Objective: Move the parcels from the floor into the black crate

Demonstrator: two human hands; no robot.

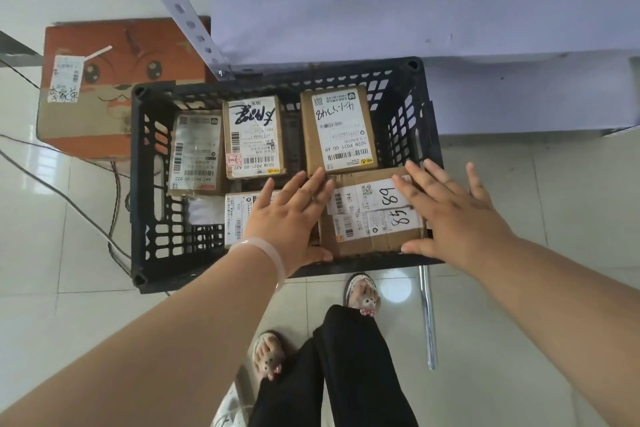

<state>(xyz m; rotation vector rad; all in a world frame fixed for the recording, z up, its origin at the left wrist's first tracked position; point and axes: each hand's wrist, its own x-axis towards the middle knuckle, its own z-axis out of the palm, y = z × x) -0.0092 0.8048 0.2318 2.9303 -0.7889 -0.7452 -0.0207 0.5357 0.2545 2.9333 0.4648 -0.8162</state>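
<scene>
The single head-worn wide-angle camera looked forward and steeply down from close above the black crate, centred in view, with the person's feet and tiled floor at the bottom edge.

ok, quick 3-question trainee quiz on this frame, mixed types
1. True or false: the left hand and right hand lie with straight fingers at the two sides of one parcel.
2. Where is that parcel? A on the floor; B in the black crate; C on a shelf.
3. Fill in: the cardboard box left of the crate is mostly ____ in colour.

Key: 1 true; 2 B; 3 orange.
</scene>
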